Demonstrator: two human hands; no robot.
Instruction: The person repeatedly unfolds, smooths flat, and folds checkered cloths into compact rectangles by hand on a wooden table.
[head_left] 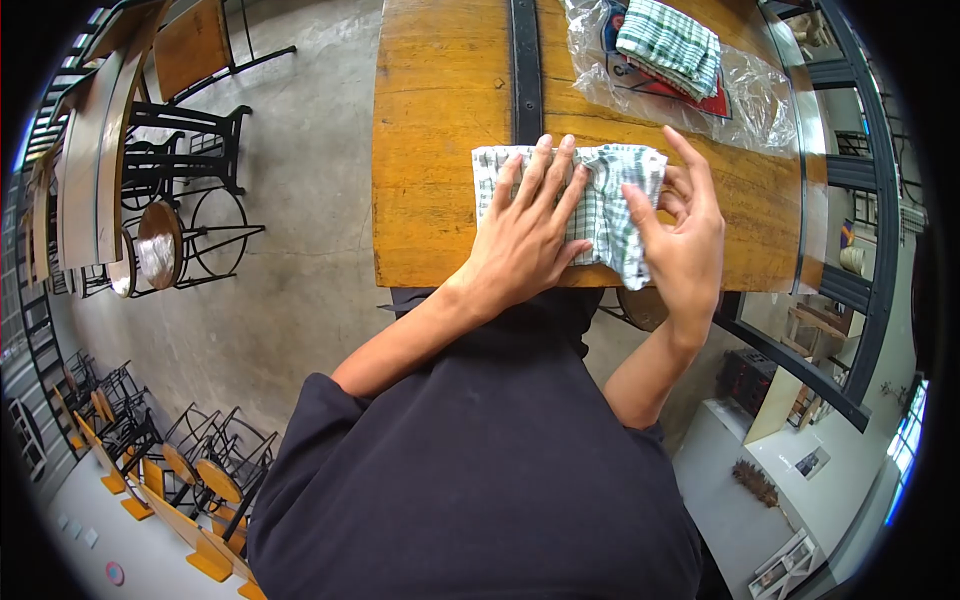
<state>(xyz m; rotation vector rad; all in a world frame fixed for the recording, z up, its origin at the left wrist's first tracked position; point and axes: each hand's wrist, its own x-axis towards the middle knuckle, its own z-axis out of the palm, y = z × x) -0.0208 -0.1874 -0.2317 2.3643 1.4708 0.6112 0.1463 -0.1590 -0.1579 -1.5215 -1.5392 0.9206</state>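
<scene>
A green-and-white checked cloth (608, 185) lies folded and somewhat creased near the front edge of the wooden table. My left hand (530, 225) is spread flat across its left half, fingers apart, pressing on the fabric. At the cloth's right end is my right hand (685, 230), its thumb against the fabric and its index finger stretched away from the thumb. The other fingers of that hand are bent and partly hidden, beside the cloth's right edge.
A folded stack of checked cloths (670, 45) rests on a clear plastic bag (760, 100) farther back on the wooden table (430, 130). A black metal strip (526, 80) crosses the tabletop. Black metal framing (850, 285) stands at right; stools (160, 240) stand at left.
</scene>
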